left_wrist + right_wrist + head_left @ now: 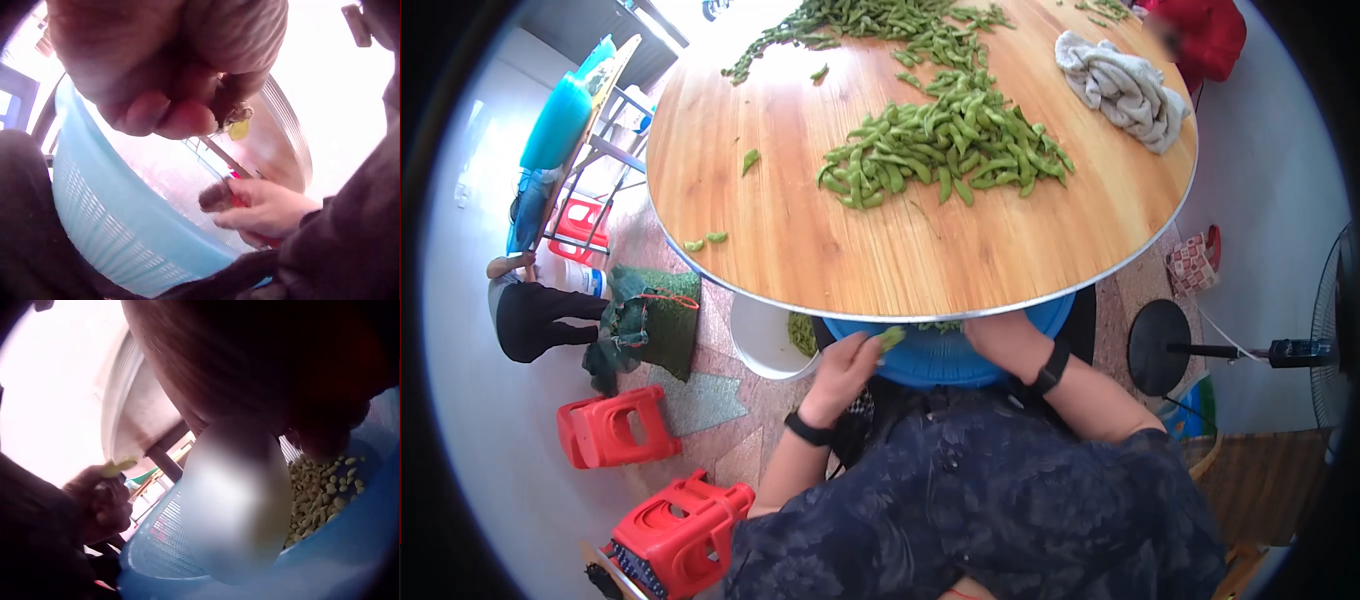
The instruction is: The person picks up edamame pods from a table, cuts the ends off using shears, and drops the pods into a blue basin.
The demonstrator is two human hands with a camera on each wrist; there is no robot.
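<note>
My left hand [845, 375] pinches green soybean pods [892, 337] just below the near edge of the table. One pod [119, 467] sticks out past its fingertips in the right wrist view. Over the blue basket [945, 376] reaches my right hand [1010, 345], its fingers partly hidden by the table edge. Pale shelled beans [319, 494] lie in the basket beneath it. Dark shadow covers its fingers in the right wrist view, and I cannot tell whether they hold anything. A large heap of pods [945, 150] lies on the round wooden table [800, 250].
A crumpled grey cloth [1120, 90] lies on the table's right side. Left of the basket stands a white bucket [745, 340] with green bits inside. Red stools [620, 425] and a green sack [670, 325] are on the left floor, a fan [1330, 330] on the right.
</note>
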